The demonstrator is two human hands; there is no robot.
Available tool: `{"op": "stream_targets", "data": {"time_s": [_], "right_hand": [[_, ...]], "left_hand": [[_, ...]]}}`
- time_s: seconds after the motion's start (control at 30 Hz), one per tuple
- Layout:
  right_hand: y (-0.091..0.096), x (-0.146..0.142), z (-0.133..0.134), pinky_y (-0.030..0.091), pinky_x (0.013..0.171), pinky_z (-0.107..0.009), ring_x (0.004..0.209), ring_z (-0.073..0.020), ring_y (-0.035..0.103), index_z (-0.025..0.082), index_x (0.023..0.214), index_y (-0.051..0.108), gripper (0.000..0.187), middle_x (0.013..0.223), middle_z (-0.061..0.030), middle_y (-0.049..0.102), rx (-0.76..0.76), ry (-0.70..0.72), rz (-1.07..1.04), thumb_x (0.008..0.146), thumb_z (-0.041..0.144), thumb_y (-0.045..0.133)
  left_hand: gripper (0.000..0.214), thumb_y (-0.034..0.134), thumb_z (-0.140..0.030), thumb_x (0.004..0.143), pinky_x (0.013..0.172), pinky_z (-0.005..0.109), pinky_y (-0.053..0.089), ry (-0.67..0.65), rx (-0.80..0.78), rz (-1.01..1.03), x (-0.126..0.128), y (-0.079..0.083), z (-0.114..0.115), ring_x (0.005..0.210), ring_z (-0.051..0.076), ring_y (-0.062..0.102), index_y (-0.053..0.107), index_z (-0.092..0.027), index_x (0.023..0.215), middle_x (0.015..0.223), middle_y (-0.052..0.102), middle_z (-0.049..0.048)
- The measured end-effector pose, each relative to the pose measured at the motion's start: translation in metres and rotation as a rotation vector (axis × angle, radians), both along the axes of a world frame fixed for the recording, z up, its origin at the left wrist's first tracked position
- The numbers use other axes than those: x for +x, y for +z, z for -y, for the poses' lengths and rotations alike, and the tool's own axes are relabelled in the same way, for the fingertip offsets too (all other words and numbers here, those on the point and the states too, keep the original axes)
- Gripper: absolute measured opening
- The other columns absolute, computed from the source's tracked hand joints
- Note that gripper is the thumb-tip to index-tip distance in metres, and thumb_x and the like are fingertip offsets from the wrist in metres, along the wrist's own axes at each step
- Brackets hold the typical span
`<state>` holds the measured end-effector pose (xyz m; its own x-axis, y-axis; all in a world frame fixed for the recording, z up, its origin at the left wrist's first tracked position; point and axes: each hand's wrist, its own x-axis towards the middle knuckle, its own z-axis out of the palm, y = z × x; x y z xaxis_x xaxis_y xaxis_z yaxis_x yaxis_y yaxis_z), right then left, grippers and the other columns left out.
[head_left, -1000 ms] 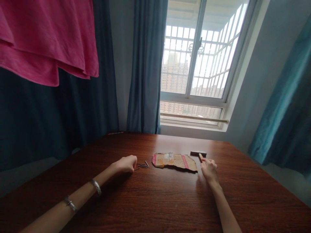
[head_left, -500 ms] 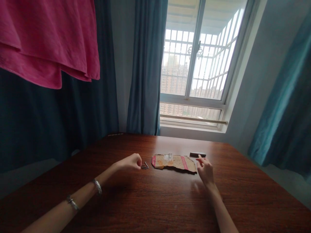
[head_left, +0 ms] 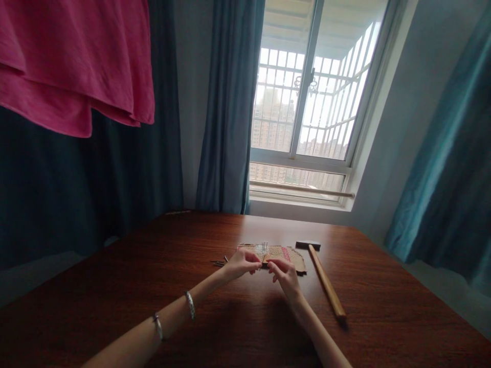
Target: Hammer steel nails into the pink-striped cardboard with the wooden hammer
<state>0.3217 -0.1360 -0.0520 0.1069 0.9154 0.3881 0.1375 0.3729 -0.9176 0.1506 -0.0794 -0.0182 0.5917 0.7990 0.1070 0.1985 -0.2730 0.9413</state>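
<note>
My left hand (head_left: 242, 263) is closed in a pinch, a thin dark nail (head_left: 264, 258) showing at its fingertips. Right beside it, my right hand (head_left: 284, 276) reaches in from the other side with half-bent fingers slightly apart, close to the nail. Behind both hands lies a torn piece of patterned cardboard (head_left: 296, 258), partly covered by them. A few nails (head_left: 264, 246) stand upright on it, near a clear shiny patch. Loose nails (head_left: 219, 263) lie on the table by my left wrist. The hammer (head_left: 326, 283), wooden-handled with a dark head, rests to the right of my right hand.
The brown wooden table (head_left: 184, 240) reaches back to a wall with a barred window (head_left: 303, 102). Blue curtains (head_left: 226, 112) hang beside the window. A pink cloth (head_left: 76, 66) hangs at the upper left.
My left hand has moved right, from beside the loose nails to the front of the cardboard. My right hand has left the hammer and moved left to meet it, uncovering the hammer's handle.
</note>
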Motion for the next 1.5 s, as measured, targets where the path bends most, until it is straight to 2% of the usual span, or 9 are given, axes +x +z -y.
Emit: {"op": "stream_targets", "data": {"time_s": [0.23, 0.43, 0.53, 0.63, 0.77, 0.93, 1.13, 1.37, 1.5], "right_hand": [[0.002, -0.004, 0.003, 0.042, 0.04, -0.02, 0.053, -0.0129, 0.055, 0.016, 0.075, 0.069, 0.029, 0.06, -0.0027, 0.063, -0.011, 0.046, -0.025, 0.069, 0.043, 0.062], [0.001, 0.0, -0.001, 0.043, 0.042, -0.021, 0.054, -0.0137, 0.056, 0.015, 0.074, 0.069, 0.028, 0.061, -0.0041, 0.064, -0.035, -0.006, -0.035, 0.07, 0.042, 0.062], [0.006, 0.01, -0.011, 0.044, 0.043, -0.022, 0.058, -0.0161, 0.059, 0.014, 0.076, 0.069, 0.032, 0.064, -0.0056, 0.066, -0.045, -0.089, -0.061, 0.069, 0.044, 0.061], [0.009, 0.021, -0.03, 0.044, 0.041, -0.022, 0.059, -0.0171, 0.061, 0.014, 0.078, 0.069, 0.039, 0.072, -0.0078, 0.068, -0.061, -0.178, -0.055, 0.066, 0.05, 0.06], [0.003, 0.03, -0.063, 0.045, 0.04, -0.023, 0.057, -0.0183, 0.062, 0.012, 0.078, 0.069, 0.046, 0.068, -0.0083, 0.067, -0.073, -0.232, -0.002, 0.065, 0.054, 0.057], [-0.006, 0.026, -0.096, 0.047, 0.047, -0.027, 0.06, -0.0199, 0.061, 0.014, 0.077, 0.069, 0.042, 0.066, -0.0069, 0.068, -0.029, -0.235, 0.087, 0.067, 0.052, 0.055], [-0.014, 0.022, -0.109, 0.048, 0.071, -0.032, 0.073, -0.021, 0.063, 0.018, 0.081, 0.07, 0.033, 0.079, -0.0067, 0.071, 0.032, -0.229, 0.201, 0.073, 0.042, 0.05], [-0.023, 0.024, -0.108, 0.047, 0.072, -0.032, 0.076, -0.0216, 0.064, 0.02, 0.082, 0.07, 0.029, 0.082, -0.0063, 0.071, 0.051, -0.237, 0.294, 0.074, 0.038, 0.05], [-0.027, 0.026, -0.111, 0.048, 0.071, -0.03, 0.077, -0.0206, 0.064, 0.02, 0.084, 0.07, 0.028, 0.083, -0.0057, 0.071, 0.055, -0.24, 0.32, 0.076, 0.036, 0.048]], "left_hand": [[0.028, 0.062, -0.038, 0.065, 0.049, 0.02, 0.039, -0.048, 0.06, -0.021, 0.007, -0.015, -0.001, 0.053, 0.012, 0.053, 0.067, -0.011, 0.068, 0.058, 0.061, 0.004], [0.027, 0.059, -0.037, 0.069, 0.051, 0.021, 0.04, -0.047, 0.113, -0.023, 0.011, -0.022, -0.006, 0.057, 0.012, 0.054, 0.066, -0.011, 0.074, 0.065, 0.062, 0.0052], [0.026, 0.059, -0.031, 0.069, 0.058, 0.023, 0.044, 0.088, 0.173, 0.032, 0.009, -0.022, -0.02, 0.067, 0.014, 0.056, 0.064, -0.013, 0.087, 0.077, 0.063, 0.006], [0.029, 0.057, -0.023, 0.068, 0.064, 0.025, 0.046, 0.275, 0.156, 0.15, 0.007, -0.021, -0.047, 0.075, 0.016, 0.058, 0.059, -0.012, 0.095, 0.084, 0.061, 0.0076], [0.039, 0.05, -0.011, 0.064, 0.064, 0.025, 0.047, 0.357, 0.053, 0.283, 0.016, -0.022, -0.085, 0.08, 0.016, 0.058, 0.053, -0.011, 0.103, 0.092, 0.058, 0.0097], [0.051, 0.047, -0.005, 0.06, 0.068, 0.027, 0.046, 0.317, 0.075, 0.301, 0.04, -0.03, -0.104, 0.085, 0.017, 0.057, 0.048, -0.012, 0.11, 0.097, 0.056, 0.0108], [0.056, 0.049, -0.005, 0.058, 0.064, 0.026, 0.046, 0.259, 0.03, 0.33, 0.059, -0.045, -0.112, 0.085, 0.018, 0.057, 0.045, -0.012, 0.113, 0.095, 0.056, 0.0111], [0.053, 0.05, -0.003, 0.056, 0.062, 0.025, 0.044, 0.2, 0.005, 0.239, 0.062, -0.069, -0.122, 0.074, 0.016, 0.056, 0.049, -0.011, 0.108, 0.085, 0.058, 0.008], [0.05, 0.045, 0.0, 0.055, 0.067, 0.024, 0.044, 0.213, 0.065, 0.247, 0.06, -0.073, -0.12, 0.073, 0.013, 0.055, 0.052, -0.012, 0.104, 0.079, 0.058, 0.0037]]}}
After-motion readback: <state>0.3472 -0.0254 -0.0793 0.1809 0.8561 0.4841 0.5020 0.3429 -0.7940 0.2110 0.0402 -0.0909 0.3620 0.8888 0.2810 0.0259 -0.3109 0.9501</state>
